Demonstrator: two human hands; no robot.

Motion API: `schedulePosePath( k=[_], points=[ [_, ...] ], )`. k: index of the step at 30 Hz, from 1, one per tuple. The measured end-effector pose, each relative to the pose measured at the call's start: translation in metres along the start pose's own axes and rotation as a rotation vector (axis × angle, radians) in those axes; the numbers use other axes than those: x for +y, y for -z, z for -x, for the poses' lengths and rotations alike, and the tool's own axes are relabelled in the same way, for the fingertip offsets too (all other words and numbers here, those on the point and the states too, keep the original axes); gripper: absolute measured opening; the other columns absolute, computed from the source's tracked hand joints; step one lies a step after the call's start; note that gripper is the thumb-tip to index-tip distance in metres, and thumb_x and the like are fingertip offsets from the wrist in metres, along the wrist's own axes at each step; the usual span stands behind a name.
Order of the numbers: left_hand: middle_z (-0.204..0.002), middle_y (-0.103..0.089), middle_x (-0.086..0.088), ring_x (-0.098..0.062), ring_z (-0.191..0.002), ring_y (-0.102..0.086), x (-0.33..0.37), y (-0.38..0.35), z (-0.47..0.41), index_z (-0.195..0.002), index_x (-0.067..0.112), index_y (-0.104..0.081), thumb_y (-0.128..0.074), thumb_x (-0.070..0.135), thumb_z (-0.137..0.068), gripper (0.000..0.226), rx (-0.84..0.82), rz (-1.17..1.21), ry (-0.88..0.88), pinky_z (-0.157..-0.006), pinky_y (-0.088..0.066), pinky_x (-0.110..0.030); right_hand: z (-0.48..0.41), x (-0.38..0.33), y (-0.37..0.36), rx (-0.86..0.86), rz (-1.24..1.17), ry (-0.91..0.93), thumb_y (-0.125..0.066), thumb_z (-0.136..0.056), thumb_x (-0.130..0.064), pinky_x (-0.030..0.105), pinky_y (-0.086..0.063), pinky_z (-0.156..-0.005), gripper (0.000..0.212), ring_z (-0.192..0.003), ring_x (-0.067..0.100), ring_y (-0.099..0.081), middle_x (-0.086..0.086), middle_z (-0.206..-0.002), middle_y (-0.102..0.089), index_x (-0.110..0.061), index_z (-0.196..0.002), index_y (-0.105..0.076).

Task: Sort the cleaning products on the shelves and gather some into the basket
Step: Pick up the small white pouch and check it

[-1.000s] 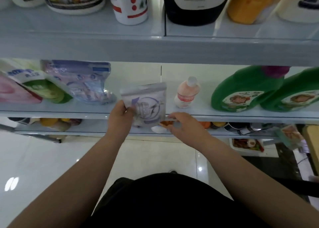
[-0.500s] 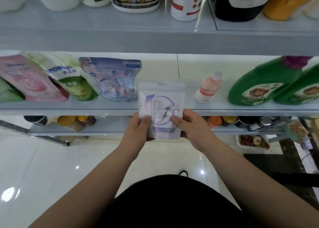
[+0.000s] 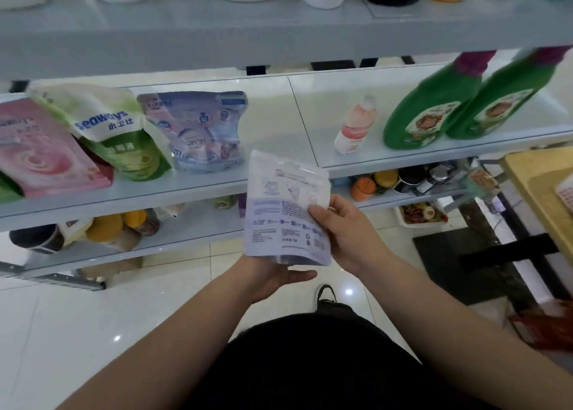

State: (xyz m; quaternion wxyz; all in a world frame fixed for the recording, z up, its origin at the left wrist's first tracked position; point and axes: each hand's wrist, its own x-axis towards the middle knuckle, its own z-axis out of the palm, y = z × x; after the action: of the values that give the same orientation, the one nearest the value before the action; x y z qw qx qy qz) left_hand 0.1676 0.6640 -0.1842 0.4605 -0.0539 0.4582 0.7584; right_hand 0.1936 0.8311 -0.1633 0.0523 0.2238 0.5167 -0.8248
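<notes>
I hold a small white and lilac pouch (image 3: 283, 208) upright in front of the middle shelf (image 3: 173, 189), its printed back facing me. My right hand (image 3: 347, 232) pinches its right edge with thumb and fingers. My left hand (image 3: 276, 277) lies palm up under the pouch's bottom, fingers straight. On the shelf behind stand a pink pouch (image 3: 43, 152), a green and white pouch (image 3: 114, 130), a blue pouch (image 3: 201, 130), a small pink bottle (image 3: 356, 127) and two green bottles (image 3: 434, 108). No basket shows.
The top shelf (image 3: 186, 28) carries tubs and bottles. The lower shelf (image 3: 186, 232) holds jars and fruit-like items. A wooden surface (image 3: 539, 192) juts in at the right, a dark mat (image 3: 465, 263) lies on the tiled floor, and something red (image 3: 545, 329) sits near the right edge.
The pouch came off the shelf toward me and was turned so its back faces me. My left hand let go of its side and slid under its bottom. The view shifted left.
</notes>
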Motion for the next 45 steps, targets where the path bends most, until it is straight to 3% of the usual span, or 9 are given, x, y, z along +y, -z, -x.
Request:
schedulePosePath(
  k=[5,11,20,26,28,32,36,42,45],
  points=[
    [-0.133,-0.069,-0.01,-0.034,-0.122,-0.066,0.011,0.018,0.007,-0.138,0.021,-0.062,-0.034,0.054,-0.105,0.054,0.06,0.017,-0.042,-0.09,-0.057,-0.049,0.017,0.001,0.023,0.076,-0.008,0.115,-0.072,-0.088,-0.006,0.039,-0.064,-0.077,0.033,-0.101,0.03,-0.075,0.012,-0.117,-0.076,-0.012,-0.119,-0.062],
    [-0.122,-0.074,-0.008,-0.033,-0.111,-0.071,0.0,0.004,0.008,-0.13,0.015,-0.063,-0.062,0.004,-0.099,0.033,0.145,-0.312,-0.267,-0.09,-0.061,-0.048,0.023,-0.005,0.035,0.033,0.031,0.193,-0.073,-0.081,-0.009,0.033,-0.062,-0.071,0.035,-0.096,0.025,-0.076,0.008,-0.11,-0.078,-0.014,-0.114,-0.064],
    [-0.115,-0.076,-0.004,-0.025,-0.1,-0.076,-0.027,-0.052,-0.016,-0.122,0.022,-0.066,-0.065,0.02,-0.098,0.024,0.268,-0.393,-0.261,-0.073,-0.063,-0.041,0.026,-0.022,0.09,0.105,0.061,0.115,-0.066,-0.095,-0.001,0.043,-0.065,-0.074,0.016,-0.094,0.03,-0.075,0.014,-0.107,-0.078,-0.011,-0.107,-0.063],
    [-0.094,-0.078,-0.005,-0.017,-0.083,-0.074,-0.048,-0.113,-0.036,-0.112,0.011,-0.066,-0.056,0.021,-0.104,0.016,0.311,0.046,-0.003,-0.053,-0.06,-0.026,0.031,-0.038,0.136,0.076,-0.215,-0.087,-0.06,-0.092,-0.045,0.047,-0.06,-0.088,0.053,-0.113,0.036,-0.069,0.019,-0.127,-0.07,-0.007,-0.128,-0.066],
    [-0.108,-0.076,-0.013,-0.027,-0.098,-0.072,-0.05,-0.132,-0.041,-0.118,0.007,-0.066,-0.059,0.019,-0.102,0.021,0.321,0.207,0.033,-0.05,-0.06,-0.025,0.031,-0.039,0.147,0.046,-0.258,-0.16,-0.064,-0.089,-0.042,0.04,-0.061,-0.078,0.047,-0.101,0.031,-0.073,0.019,-0.121,-0.072,-0.009,-0.123,-0.07],
    [-0.098,-0.076,-0.018,-0.027,-0.074,-0.076,-0.063,-0.162,-0.043,-0.097,0.003,-0.081,-0.062,0.019,-0.084,0.028,0.186,0.372,0.087,-0.043,-0.055,-0.021,0.036,-0.039,0.162,-0.135,-0.149,-0.276,-0.068,-0.078,-0.042,0.045,-0.056,-0.092,0.069,-0.114,0.035,-0.064,0.019,-0.131,-0.068,-0.012,-0.139,-0.058],
    [-0.085,-0.068,-0.012,-0.022,-0.063,-0.067,-0.081,-0.174,-0.048,-0.102,0.005,-0.074,-0.061,0.027,-0.083,0.032,0.093,0.464,0.128,-0.043,-0.049,-0.022,0.038,-0.047,0.175,-0.233,-0.163,-0.2,-0.069,-0.086,-0.028,0.036,-0.056,-0.076,0.068,-0.096,0.028,-0.065,0.014,-0.109,-0.07,-0.001,-0.145,-0.049],
    [-0.135,-0.066,-0.012,-0.034,-0.116,-0.067,-0.102,-0.158,-0.042,-0.138,0.015,-0.064,-0.05,0.046,-0.097,0.053,0.155,0.355,0.037,-0.091,-0.056,-0.049,0.028,-0.05,0.195,-0.165,-0.014,-0.073,-0.071,-0.087,0.0,0.039,-0.063,-0.08,0.025,-0.09,0.029,-0.074,0.013,-0.101,-0.077,-0.006,-0.111,-0.068],
    [-0.138,-0.065,-0.013,-0.037,-0.123,-0.065,-0.105,-0.149,-0.031,-0.136,0.019,-0.065,-0.044,0.062,-0.097,0.061,0.211,0.288,-0.083,-0.087,-0.059,-0.053,0.026,-0.045,0.199,-0.128,0.082,-0.055,-0.075,-0.087,0.0,0.039,-0.064,-0.078,0.022,-0.091,0.028,-0.075,0.013,-0.103,-0.078,-0.008,-0.107,-0.069]
  ],
)
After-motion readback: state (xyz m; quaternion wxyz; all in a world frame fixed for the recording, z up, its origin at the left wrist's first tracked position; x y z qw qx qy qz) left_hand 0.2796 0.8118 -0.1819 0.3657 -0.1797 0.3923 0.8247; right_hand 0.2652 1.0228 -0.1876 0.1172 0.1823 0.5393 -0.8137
